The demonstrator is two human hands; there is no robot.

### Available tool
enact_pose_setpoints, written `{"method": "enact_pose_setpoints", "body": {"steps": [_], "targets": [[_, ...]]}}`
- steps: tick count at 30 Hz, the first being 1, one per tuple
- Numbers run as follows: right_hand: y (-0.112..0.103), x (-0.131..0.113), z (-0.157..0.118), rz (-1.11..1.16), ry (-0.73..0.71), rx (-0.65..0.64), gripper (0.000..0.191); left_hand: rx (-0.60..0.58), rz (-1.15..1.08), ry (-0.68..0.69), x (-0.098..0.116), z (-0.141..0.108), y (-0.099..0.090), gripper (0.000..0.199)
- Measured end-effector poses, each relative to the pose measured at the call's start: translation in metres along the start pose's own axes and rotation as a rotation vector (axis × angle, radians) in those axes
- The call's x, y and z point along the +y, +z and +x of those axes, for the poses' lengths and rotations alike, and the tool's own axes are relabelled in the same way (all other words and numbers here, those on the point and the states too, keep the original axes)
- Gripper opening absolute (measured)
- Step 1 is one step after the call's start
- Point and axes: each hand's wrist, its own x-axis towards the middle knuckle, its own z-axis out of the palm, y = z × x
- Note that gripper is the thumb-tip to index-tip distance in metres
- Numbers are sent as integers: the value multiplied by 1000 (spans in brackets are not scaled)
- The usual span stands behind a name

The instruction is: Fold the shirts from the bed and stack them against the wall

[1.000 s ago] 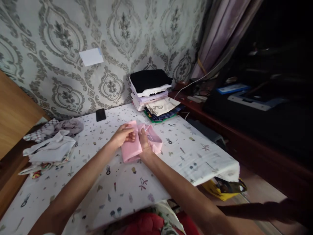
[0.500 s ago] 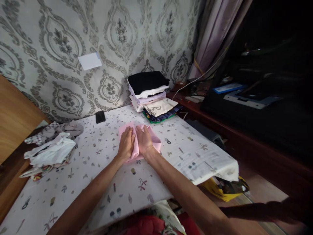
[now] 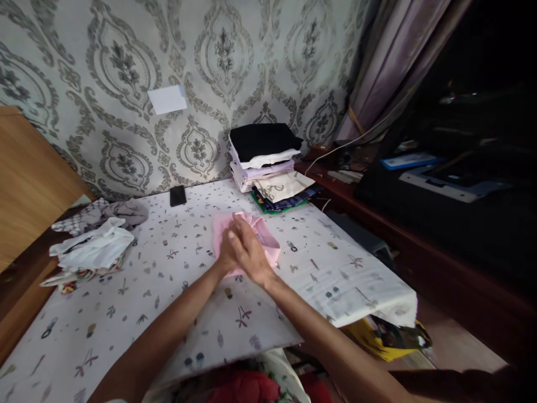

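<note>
A folded pink cloth [image 3: 268,240] lies on the white patterned cover [image 3: 168,302], in the middle of the view. Over its left and middle part rests my left hand [image 3: 227,252], its fingers mostly hidden behind the other hand. My right hand [image 3: 250,252] is on edge over the cloth, fingers extended and close against the left hand. Its thumb points up and away from me. Pink fabric shows on both sides of the hands.
Folded clothes with a black one on top [image 3: 264,143] are stacked against the wall. A dark phone [image 3: 178,196] lies left of them. Crumpled white [image 3: 94,246] and grey clothes [image 3: 126,211] lie at the left edge. A dark red desk [image 3: 377,224] stands right.
My right hand has turned and moved left against my left hand, now covering part of it. The camera view has shifted slightly left.
</note>
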Motion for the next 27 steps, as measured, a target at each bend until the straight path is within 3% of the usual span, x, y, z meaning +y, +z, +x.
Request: {"method": "enact_pose_setpoints", "body": {"steps": [2,5,10,12,15,19,23,27], "targets": [[9,-1,-15,-83,-30,-80,69,23,-48,-2,-5,2,-15,39],[17,15,-27,-210,49,-168,70,54,-90,-7,-14,12,-40,33],[24,41,-36,-465,31,-230,65,-202,182,57,-34,38,-58,34],[26,43,-40,-524,2,-237,62,-205,214,-16,-43,50,-56,37],[27,42,-44,-565,-30,-252,62,-92,148,-156,-54,70,-53,36],[23,40,-45,-574,-63,-295,85,92,34,-217,-60,80,-58,32],[21,40,-46,-579,-67,-330,99,343,-122,-293,-59,57,-69,32],[20,37,-48,-557,-37,-335,99,390,-321,-345,-50,13,-75,28]]}}
